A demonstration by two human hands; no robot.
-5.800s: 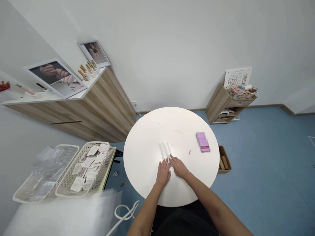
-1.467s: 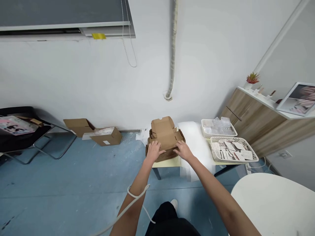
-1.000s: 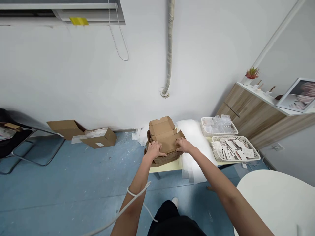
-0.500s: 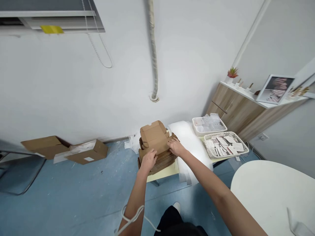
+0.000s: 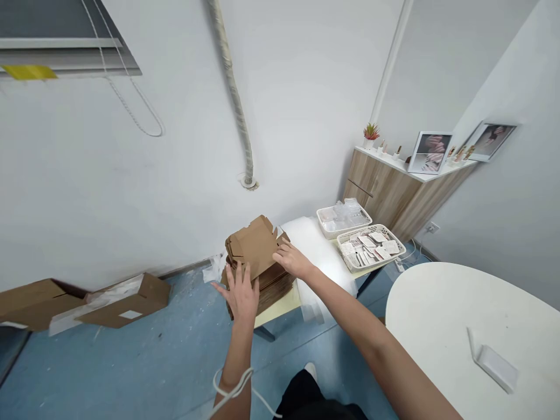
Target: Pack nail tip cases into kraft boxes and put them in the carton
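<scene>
Room: corner with white walls and blue floor, round white table point(image 5: 459, 326) at lower right of the stack of kraft cardboard mailers point(image 5: 271, 286).
Around stack: small pale yellow table point(image 5: 280, 306) under it, foam sheet point(image 5: 317, 262) just right, plastic tray of clear blisters point(image 5: 343, 219) and perforated basket of printed cards point(image 5: 388, 226) further right, two cardboard cartons point(image 5: 126, 300) on floor to its left.
Stack: sat on the yellow table, lower mailers lying flat.
Top mailer point(image 5: 254, 245): on top of stack, tilted up, flaps unfolded, not squared to the pile.
Progress: stack still stood high; no finished box could be told in view.
Left hand point(image 5: 240, 291): open, fingers spread in front of stack, no grip; contact not clear.
Right hand point(image 5: 294, 261): fingers extended at the top mailer's edge, not clamped.
Change: left hand had lifted off the stack, top mailer had tipped further.
</scene>
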